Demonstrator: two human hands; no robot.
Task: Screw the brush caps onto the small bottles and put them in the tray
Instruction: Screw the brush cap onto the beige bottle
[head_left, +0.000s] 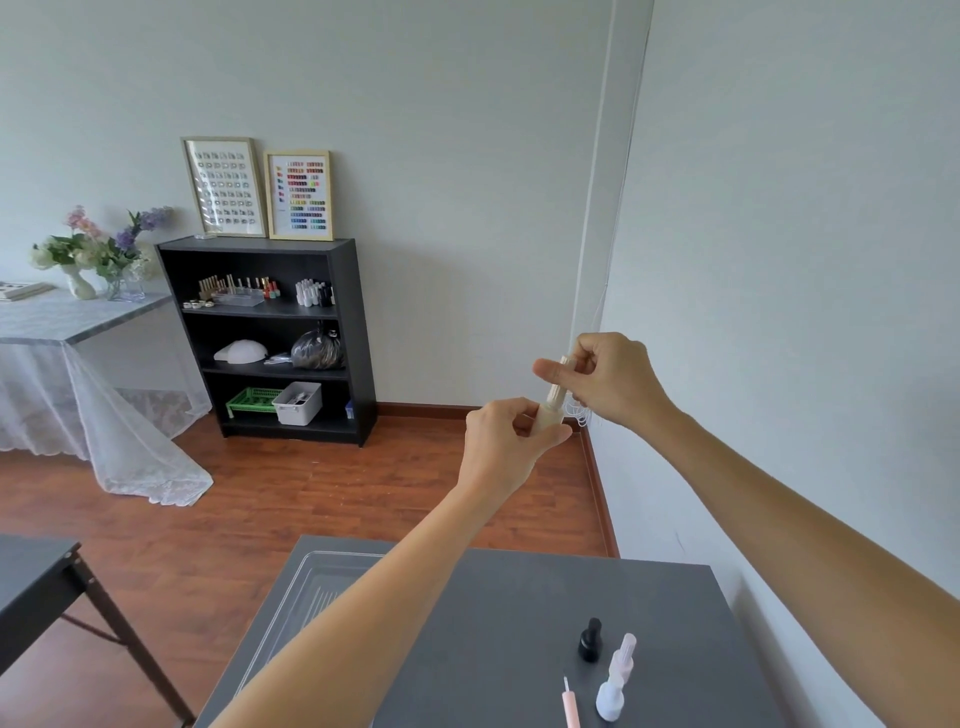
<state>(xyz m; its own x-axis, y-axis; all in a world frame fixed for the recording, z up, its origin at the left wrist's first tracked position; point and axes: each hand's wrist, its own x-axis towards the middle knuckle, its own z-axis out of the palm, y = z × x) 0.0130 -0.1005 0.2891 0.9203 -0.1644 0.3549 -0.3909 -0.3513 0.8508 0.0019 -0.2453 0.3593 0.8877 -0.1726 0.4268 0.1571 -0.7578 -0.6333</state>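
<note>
I hold a small cream bottle (549, 417) up in front of me, well above the table. My left hand (501, 441) grips its body from below. My right hand (608, 376) pinches the ribbed cream brush cap (558, 383) that sits on the bottle's neck. On the grey table (493, 649) at the lower right stand a black bottle (590, 640) without cap, a pale pink capped bottle (621, 657) and a white bottle (609, 700). A pink brush cap (570, 705) lies beside them. A clear plastic tray (306, 587) sits at the table's far left, partly hidden by my left forearm.
A white wall runs close along the table's right side. Another dark table (36, 566) stands at the left. Across the wooden floor is a black shelf (270, 338) with bottles and bins, and a lace-covered table (78, 322) with flowers.
</note>
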